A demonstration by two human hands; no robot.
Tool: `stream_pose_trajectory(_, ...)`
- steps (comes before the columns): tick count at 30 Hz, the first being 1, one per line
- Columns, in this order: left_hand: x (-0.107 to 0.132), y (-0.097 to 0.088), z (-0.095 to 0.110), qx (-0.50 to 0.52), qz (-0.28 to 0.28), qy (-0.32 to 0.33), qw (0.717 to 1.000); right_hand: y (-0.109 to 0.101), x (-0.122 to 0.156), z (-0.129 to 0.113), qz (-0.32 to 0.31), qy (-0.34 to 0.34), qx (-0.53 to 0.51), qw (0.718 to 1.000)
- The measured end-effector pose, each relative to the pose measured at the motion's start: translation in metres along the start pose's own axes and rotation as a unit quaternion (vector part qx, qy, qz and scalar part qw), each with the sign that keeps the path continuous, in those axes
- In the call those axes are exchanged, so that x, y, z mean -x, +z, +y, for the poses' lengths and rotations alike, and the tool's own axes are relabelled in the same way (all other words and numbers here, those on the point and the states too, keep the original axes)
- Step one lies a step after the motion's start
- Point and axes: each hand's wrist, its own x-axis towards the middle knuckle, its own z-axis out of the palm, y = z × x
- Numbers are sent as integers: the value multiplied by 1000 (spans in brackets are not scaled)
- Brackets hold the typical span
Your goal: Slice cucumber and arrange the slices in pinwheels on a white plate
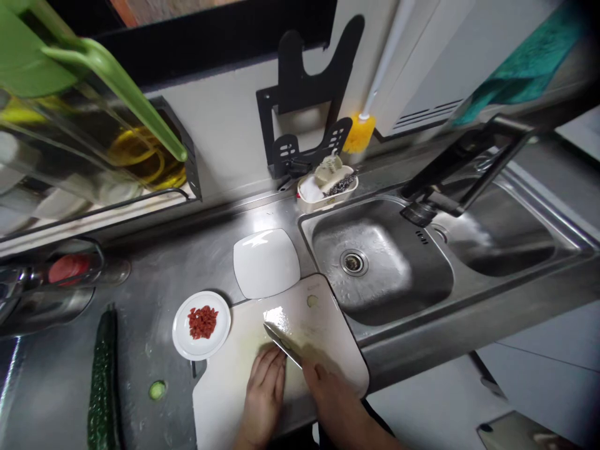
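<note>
My right hand (323,387) grips a kitchen knife (291,354), its blade pointing away to the upper left over the white cutting board (248,325). Close to the left of the blade, my left hand (267,381) rests on the board with its fingers bent and pressed together; whatever lies under them is hidden. A small pale slice (312,301) lies near the board's far right corner. Left of the board stands a small white plate (180,334) with chopped red pieces (203,322). An unloaded square white plate (266,262) touches the board's far edge.
A dark green cucumber (103,381) lies at the left, with a cut cucumber end (157,390) nearby. On the right are a steel sink (375,262) and black faucet (435,200). A sponge holder (325,199) stands behind. An oil jug (140,156) sits on the shelf upper left.
</note>
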Motion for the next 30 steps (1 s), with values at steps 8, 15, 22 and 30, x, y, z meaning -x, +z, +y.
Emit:
stream_pose_trajectory(8,0,0,2,-2,8,-5,1000,-9,33,10,-9,0,10,1000)
stream_pose_trajectory(15,3,2,0,-5,4,-7,1000,-11,44,12,-28,-6,12,1000)
stream_pose_trajectory(22,4,3,-1,2,7,-7,1000,-9,45,11,-28,-8,15,999)
stream_pose_trajectory(30,3,2,-1,9,3,-6,1000,-10,44,10,0,-15,27,1000)
